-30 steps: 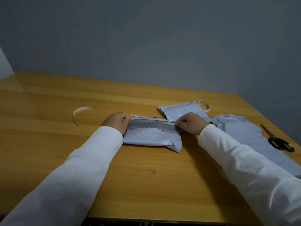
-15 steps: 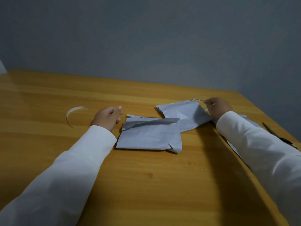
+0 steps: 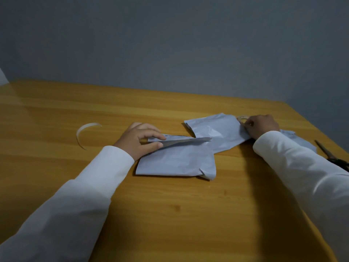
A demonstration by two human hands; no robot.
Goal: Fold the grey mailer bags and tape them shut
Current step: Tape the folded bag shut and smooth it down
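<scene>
A folded grey mailer bag [image 3: 177, 161] lies at the middle of the wooden table [image 3: 170, 214], its top flap sprung partly up. My left hand [image 3: 140, 139] pinches that flap at its left end between thumb and fingers. Behind it lies a second folded grey bag [image 3: 217, 132]. At the far end of this bag my right hand [image 3: 261, 126] closes on the clear tape roll [image 3: 242, 118], which is mostly hidden by the fingers. A third, flat grey bag [image 3: 294, 138] shows under my right sleeve.
A curled strip of peeled backing [image 3: 86, 132] lies to the left on the table. Black-handled scissors [image 3: 333, 154] rest by the right edge. A grey wall stands behind the table.
My right hand left the flap and went back-right to the tape roll. The flap sprang up, my left hand drew off, then came back and took its left end.
</scene>
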